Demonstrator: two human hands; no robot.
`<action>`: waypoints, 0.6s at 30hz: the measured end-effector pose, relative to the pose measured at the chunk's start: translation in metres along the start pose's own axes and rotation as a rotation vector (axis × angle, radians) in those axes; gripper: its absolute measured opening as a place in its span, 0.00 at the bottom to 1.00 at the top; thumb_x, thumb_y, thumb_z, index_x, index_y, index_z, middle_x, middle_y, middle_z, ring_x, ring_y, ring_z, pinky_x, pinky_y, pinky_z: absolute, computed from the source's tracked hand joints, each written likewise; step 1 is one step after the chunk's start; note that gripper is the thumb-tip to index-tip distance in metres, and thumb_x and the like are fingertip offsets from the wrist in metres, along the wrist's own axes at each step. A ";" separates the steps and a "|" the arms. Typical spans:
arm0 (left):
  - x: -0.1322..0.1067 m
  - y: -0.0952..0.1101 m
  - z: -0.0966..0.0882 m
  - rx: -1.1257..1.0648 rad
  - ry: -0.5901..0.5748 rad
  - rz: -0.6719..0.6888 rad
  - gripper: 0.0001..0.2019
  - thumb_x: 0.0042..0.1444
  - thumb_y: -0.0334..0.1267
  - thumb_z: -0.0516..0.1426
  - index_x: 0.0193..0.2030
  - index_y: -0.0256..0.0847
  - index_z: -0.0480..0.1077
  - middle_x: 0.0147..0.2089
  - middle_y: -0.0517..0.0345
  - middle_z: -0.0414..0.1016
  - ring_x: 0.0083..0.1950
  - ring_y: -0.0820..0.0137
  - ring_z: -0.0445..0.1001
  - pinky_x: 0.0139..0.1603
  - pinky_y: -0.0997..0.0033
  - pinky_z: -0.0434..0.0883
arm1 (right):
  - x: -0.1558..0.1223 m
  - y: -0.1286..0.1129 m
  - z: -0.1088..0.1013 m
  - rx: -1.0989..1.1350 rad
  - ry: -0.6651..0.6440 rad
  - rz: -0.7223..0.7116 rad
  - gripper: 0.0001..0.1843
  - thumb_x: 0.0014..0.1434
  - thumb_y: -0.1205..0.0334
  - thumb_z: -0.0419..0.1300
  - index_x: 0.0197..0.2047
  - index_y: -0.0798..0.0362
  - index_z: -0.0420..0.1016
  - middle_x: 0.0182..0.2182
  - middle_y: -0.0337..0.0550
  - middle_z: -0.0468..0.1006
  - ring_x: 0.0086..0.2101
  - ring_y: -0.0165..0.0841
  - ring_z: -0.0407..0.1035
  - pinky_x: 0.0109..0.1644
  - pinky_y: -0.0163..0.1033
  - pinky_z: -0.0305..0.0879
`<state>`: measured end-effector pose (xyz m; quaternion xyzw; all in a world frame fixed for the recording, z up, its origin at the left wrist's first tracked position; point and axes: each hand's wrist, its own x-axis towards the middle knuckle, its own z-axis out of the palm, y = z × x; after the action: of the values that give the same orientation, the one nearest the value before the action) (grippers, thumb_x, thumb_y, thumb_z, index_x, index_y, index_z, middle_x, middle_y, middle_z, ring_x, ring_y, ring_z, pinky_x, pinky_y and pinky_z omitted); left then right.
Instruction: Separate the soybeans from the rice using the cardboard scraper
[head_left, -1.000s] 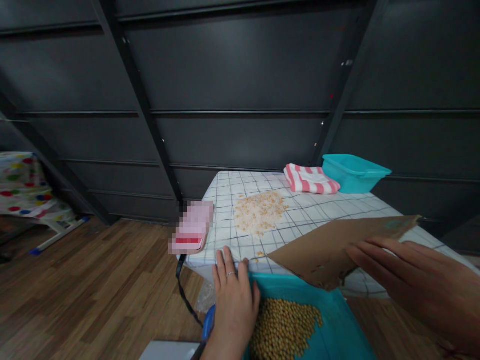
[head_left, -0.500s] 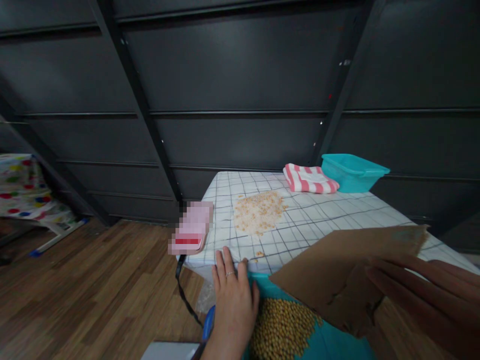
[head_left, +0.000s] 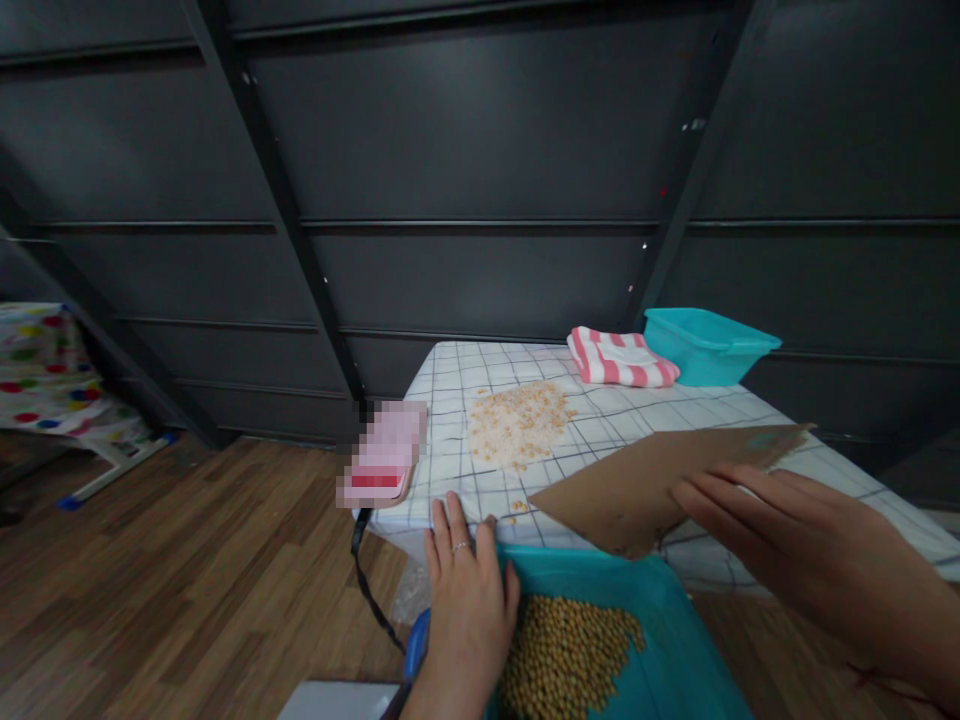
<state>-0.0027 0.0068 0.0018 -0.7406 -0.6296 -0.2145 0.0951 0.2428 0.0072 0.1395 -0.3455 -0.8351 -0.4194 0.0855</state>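
Note:
My right hand [head_left: 802, 545] grips a torn piece of brown cardboard [head_left: 630, 485], which slants over the near table edge above a teal plastic bin [head_left: 675, 630]. Yellowish soybeans [head_left: 566, 655] cover part of the bin's bottom. My left hand [head_left: 469, 595], a ring on one finger, lies flat with its fingers stretched out on the table's near edge, beside the bin's left rim. Ahead of it, a thin patch of white grains mixed with soybeans [head_left: 517, 425] is spread on the checked tablecloth [head_left: 442, 380]. A few loose beans [head_left: 517, 507] lie near the edge.
A pink phone-like object [head_left: 386, 450], partly blurred out, sits at the table's left edge with a black strap [head_left: 360, 570] hanging down. At the back are a folded red-and-white striped cloth [head_left: 622, 358] and a second teal bin [head_left: 705, 345]. A dark panelled wall [head_left: 480, 280] stands behind.
My right hand has moved the cardboard left and up, away from over the bin, so more of the bin's inside shows. My left hand has stayed in place.

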 end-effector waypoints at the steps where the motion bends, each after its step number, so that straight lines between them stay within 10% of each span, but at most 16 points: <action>1: 0.000 0.000 0.000 0.002 0.005 0.002 0.15 0.52 0.33 0.49 0.46 0.32 0.65 0.62 0.28 0.52 0.63 0.41 0.45 0.53 0.40 0.60 | 0.005 0.001 0.000 -0.015 0.021 -0.040 0.22 0.54 0.81 0.38 0.34 0.54 0.69 0.26 0.41 0.75 0.26 0.30 0.67 0.30 0.35 0.63; 18: -0.002 -0.005 0.005 0.002 0.024 0.017 0.16 0.52 0.32 0.49 0.47 0.32 0.65 0.61 0.25 0.51 0.62 0.40 0.44 0.52 0.40 0.61 | 0.002 0.017 0.009 -0.131 0.009 -0.038 0.22 0.52 0.80 0.39 0.31 0.59 0.73 0.27 0.52 0.75 0.27 0.37 0.69 0.27 0.39 0.65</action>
<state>-0.0065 0.0077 -0.0040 -0.7432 -0.6223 -0.2220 0.1050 0.2537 0.0221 0.1458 -0.3326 -0.8120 -0.4760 0.0584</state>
